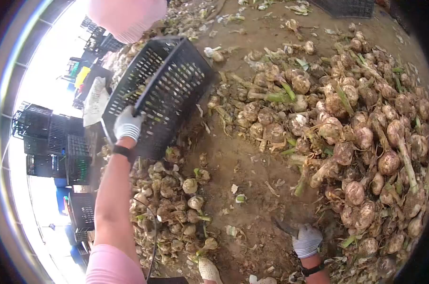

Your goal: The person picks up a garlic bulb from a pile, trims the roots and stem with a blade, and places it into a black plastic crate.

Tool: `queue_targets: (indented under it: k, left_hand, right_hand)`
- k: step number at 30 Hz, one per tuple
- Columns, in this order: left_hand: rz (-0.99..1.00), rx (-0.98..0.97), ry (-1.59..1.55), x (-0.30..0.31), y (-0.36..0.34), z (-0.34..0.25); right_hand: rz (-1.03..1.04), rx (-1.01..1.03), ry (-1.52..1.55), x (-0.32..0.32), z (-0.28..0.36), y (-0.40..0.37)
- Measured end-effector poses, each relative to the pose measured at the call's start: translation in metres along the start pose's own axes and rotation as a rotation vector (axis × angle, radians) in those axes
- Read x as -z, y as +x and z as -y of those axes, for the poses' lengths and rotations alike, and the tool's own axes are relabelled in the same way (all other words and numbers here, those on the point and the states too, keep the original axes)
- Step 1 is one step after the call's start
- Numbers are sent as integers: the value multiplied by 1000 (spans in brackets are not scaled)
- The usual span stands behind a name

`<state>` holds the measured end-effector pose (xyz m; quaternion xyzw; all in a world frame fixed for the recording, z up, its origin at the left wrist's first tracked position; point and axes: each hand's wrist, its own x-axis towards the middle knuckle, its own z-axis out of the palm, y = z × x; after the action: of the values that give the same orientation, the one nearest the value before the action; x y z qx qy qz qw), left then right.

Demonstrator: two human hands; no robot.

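Note:
My left hand (128, 124), in a white-grey glove, is closed on the rim of a black plastic crate (179, 78). The slotted crate is tilted, with its open side facing up and left; some pale and green bits show inside. Low on the right, my right hand (307, 240), also gloved, is closed around a knife (285, 228) with a dark, curved blade pointing left. Dirt-covered garlic bulbs (354, 137) with stalks lie heaped beyond and right of that hand. Beneath the crate and beside my left forearm spread more garlic bulbs (169, 208), mostly with short stems.
Stacked black crates (51, 137) stand along the bright left side. Another dark crate (344, 7) sits at the top right. Pink clothing (126, 16) shows at the top. A white knitted glove or sock (207, 269) appears at the bottom. Leaf scraps litter the dirt floor (224, 170).

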<state>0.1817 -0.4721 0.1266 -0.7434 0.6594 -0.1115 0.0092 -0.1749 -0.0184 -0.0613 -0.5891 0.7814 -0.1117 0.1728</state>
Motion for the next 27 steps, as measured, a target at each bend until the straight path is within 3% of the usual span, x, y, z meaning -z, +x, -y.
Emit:
queue_targets:
  k: [3,5,9,11,13,14,15,17,20,23,25,27]
  left_hand:
    - [-85,-62,40,15,18,-13]
    - [-33,-21,-37,14,36,-19]
    - [-77,77,37,9,22,-63]
    - [-104,25,1,-1,19,-57]
    - [-141,-29,5,-9,6,-56]
    - [-62,15,-27,-11,-2,-60]
    - [-174,-81,-37,-21,-7,-52]
    - [-101,-73,-60,-18,-8,-51]
    - [2,-88,-81,-6,-7,-49]
    - [253,-182,-92,11,11,-37]
    - [351,-216,-140,10,26,-29]
    - [321,-190,-223,0,29,-28]
  right_hand:
    - [79,17,-102,2,5,0]
    - [106,30,-132,1,7,8]
    - [-2,34,-20,-9,10,19]
    - [-36,85,6,-8,8,20]
    - [54,9,-28,-4,14,20]
    - [74,15,-75,0,16,20]
    - [71,32,-75,0,18,19]
    - [198,-94,-145,2,21,22]
    - [170,-90,-118,-1,20,21]
    - [218,-76,-124,10,20,28]
    - [558,-263,-169,31,34,44]
    - [640,-198,-190,77,54,60]
